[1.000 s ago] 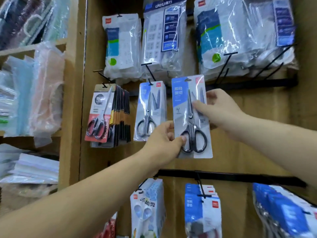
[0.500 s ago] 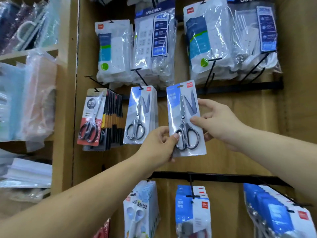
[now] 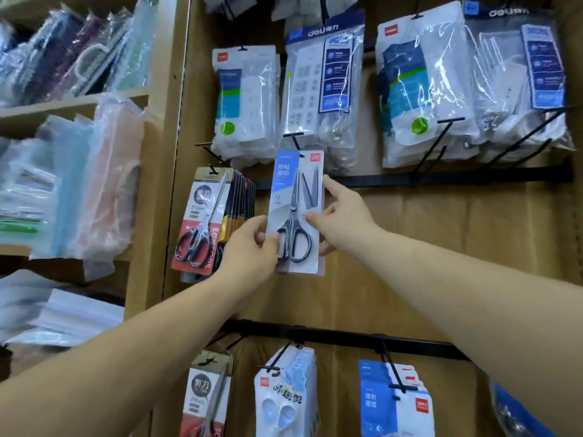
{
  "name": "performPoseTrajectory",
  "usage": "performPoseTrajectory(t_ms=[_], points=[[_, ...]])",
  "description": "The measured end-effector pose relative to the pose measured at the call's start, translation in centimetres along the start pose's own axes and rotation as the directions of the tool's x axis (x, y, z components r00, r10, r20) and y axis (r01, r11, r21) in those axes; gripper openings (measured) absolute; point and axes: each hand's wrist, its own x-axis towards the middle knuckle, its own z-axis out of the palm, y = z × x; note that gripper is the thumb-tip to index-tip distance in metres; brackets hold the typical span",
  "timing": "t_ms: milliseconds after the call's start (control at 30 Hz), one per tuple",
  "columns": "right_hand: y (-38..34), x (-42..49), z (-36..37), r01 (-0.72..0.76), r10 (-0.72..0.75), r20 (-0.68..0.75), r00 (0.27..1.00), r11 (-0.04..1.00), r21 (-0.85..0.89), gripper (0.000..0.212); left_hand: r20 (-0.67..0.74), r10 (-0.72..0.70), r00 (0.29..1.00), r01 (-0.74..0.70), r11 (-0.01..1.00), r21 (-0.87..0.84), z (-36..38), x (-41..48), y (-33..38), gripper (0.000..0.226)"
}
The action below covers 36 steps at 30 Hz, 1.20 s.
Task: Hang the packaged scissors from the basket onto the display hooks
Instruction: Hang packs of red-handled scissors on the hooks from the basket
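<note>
Blue-and-white scissors pack, black handles, left grip pinching its edge, right grip pinching opposite edge

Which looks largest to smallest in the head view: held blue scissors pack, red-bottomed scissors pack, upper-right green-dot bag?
green-dot bag
blue scissors pack
red-bottomed scissors pack, barely smaller; the blue one may sit nearer, so unsure
</note>
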Motion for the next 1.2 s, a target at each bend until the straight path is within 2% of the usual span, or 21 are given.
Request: performPoseTrajectory(t_ms=[100,233,333,433,500,600,700,767,833,933,1033,1133,1200], points=[[0.6,1.3,1.3,-0.033,0.032,-0.017,0.999,0.999,-0.014,0.082,0.036,-0.048,0.998,0.048,0.999,0.022,-0.7,1.1,-0.6,0.053],[1.9,2.3,1.7,-0.043,0.039,-0.054,0.998,0.996,-0.08,0.071,0.081,-0.067,0.994,0.065,0.997,0.027,-0.5,1.8,-1.0,0.051],[3.0,2.7,1.2,-0.03,0.017,-0.085,0.996,0.987,-0.156,0.07,0.089,-0.029,0.996,0.02,0.995,0.103,0.1,1.9,-1.3,0.049],[3.2,2.4,0.9,0.019,-0.047,-0.096,0.994,0.96,-0.278,0.064,0.095,-0.005,0.995,-0.012,0.986,0.168,0.8,2.1,-1.9,0.053],[3.2,1.7,0.9,0.078,-0.118,-0.09,0.989,0.93,-0.359,0.05,0.082,0.001,0.997,-0.018,0.977,0.212,1.1,2.1,-2.7,0.059],[3.4,-0.3,1.1,0.102,-0.137,-0.028,0.99,0.847,-0.521,0.046,0.076,0.011,0.997,-0.032,0.958,0.287,0.9,1.2,-3.6,0.058],[3.3,-3.6,1.1,0.148,-0.217,-0.012,0.976,0.704,-0.695,0.047,0.079,0.008,0.997,-0.032,0.954,0.298,-0.3,-0.7,-4.3,0.05],[3.3,-6.7,1.2,0.21,-0.29,0.029,0.957,0.614,-0.761,0.042,0.087,-0.01,0.996,-0.016,0.956,0.292,-1.4,-2.8,-4.8,0.043],[3.7,-10.2,1.7,0.279,-0.313,0.111,0.943,0.569,-0.774,0.038,0.12,-0.046,0.992,0.011,0.961,0.276,-2.5,-5.6,-5.3,0.038],[5.2,-15.5,3.1,0.312,-0.235,0.212,0.948,0.583,-0.75,0.036,0.183,-0.099,0.978,0.041,0.955,0.293,-4.0,-10.8,-6.5,0.035],[7.1,-20.9,5.2,0.254,-0.071,0.273,0.959,0.643,-0.723,0.035,0.247,-0.174,0.953,0.08,0.934,0.348,-5.2,-16.9,-8.8,0.027],[9.6,-26.9,7.9,0.181,0.06,0.322,0.945,0.722,-0.668,0.039,0.349,-0.296,0.889,0.156,0.913,0.377,-6.2,-24.4,-11.7,0.023],[12.1,-31.6,9.8,0.105,0.195,0.367,0.91,0.746,-0.657,0.043,0.411,-0.375,0.831,0.196,0.889,0.415,-6.5,-29.9,-14.2,0.024]])
